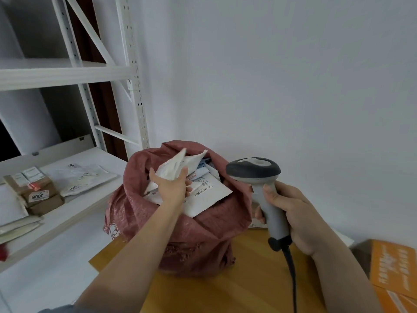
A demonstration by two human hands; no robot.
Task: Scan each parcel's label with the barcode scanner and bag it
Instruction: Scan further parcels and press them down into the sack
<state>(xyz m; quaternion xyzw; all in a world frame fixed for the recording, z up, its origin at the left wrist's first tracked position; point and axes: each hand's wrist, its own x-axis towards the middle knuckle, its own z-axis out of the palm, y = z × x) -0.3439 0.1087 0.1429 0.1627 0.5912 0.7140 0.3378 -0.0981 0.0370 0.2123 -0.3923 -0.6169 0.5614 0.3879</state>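
A dusty-pink woven bag stands open on a wooden table, stuffed with several white parcels. My left hand reaches into its mouth and grips a white padded parcel, thumb and fingers wrapped around its lower edge. Beneath it lies a flat white parcel with a barcode label facing up. To the right of the bag, my right hand holds a grey barcode scanner by its handle, head upright, black cable hanging down.
A white metal shelf stands at the left; its lower board carries brown parcels and white mailers. An orange cardboard box sits at the right edge. A plain white wall is behind the bag.
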